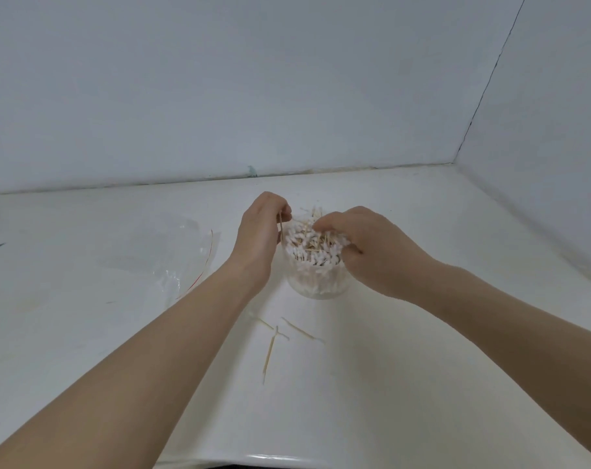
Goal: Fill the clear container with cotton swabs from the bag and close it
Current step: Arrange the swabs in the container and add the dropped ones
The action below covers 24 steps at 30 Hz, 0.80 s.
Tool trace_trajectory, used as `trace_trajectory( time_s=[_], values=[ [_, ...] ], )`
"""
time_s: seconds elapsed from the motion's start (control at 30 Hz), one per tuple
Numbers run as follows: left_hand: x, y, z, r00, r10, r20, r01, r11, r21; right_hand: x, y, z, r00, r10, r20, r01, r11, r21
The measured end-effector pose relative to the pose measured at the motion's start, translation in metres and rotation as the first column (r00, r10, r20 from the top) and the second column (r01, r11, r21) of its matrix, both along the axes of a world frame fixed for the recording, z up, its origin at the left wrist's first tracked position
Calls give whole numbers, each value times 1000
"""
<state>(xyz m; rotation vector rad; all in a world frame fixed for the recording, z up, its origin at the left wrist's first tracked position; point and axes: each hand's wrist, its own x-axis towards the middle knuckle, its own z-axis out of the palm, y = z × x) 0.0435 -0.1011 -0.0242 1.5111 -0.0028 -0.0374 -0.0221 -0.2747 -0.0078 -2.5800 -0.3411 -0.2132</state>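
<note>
The left hand [260,231] pinches 1 swab [280,228] at the clear container's [317,282] rim; the right hand [372,245] presses curled fingers onto its heaped cotton swabs [312,247]. 3 loose swabs [270,346] lie before it, the bag [172,258] left of it on the worktop [422,367].

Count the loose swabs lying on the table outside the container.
3. All lie just in front of the container: one swab nearest the left forearm, one pointing toward the camera, one to the right. The arms may hide others.
</note>
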Motion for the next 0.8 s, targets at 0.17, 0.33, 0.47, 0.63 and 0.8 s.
trace_trajectory(
  time_s=[0.17,0.33,0.47,0.63,0.8],
  values=[
    [-3,1,3,994,-33,-100,18,989,-145,0,-3,8,998,66,8,-65,995,-77],
    [-4,3,2,993,-104,-50,100,992,-79,-1,-3,9,997,77,2,-76,990,-119],
    [-6,5,3,991,-131,-10,130,990,-45,-3,-1,2,995,101,-10,-101,983,-152],
    [-7,10,3,990,-141,18,141,990,9,-3,-2,5,995,77,64,-68,990,-127],
    [-6,18,3,966,-101,240,3,926,378,-1,9,6,991,132,8,-129,981,-146]
  ],
)
